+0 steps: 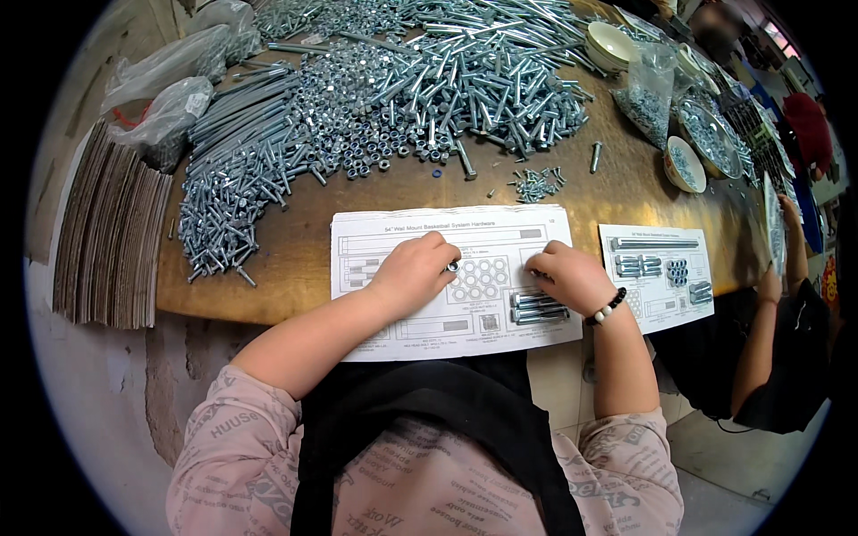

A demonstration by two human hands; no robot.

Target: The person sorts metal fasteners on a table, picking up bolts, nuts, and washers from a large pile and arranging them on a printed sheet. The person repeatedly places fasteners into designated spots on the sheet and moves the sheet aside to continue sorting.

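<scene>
My left hand pinches a small metal nut between thumb and fingers, just left of a printed grid of hexagons. Beneath it lies a stack of white printed sheets with outline drawings of hardware, at the table's front edge. Over the sheet's right side, my right hand wears a bead bracelet. Its fingers are curled together, and a small dark metal piece shows at their tips, too hidden to name. Several hex bolts lie side by side on the sheet, just below the right hand.
Behind the sheets spread heaps of lock nuts, bolts and small screws. Stacked cardboard and plastic bags stand left. At right are another hardware-laden sheet, bowls and another person's arm.
</scene>
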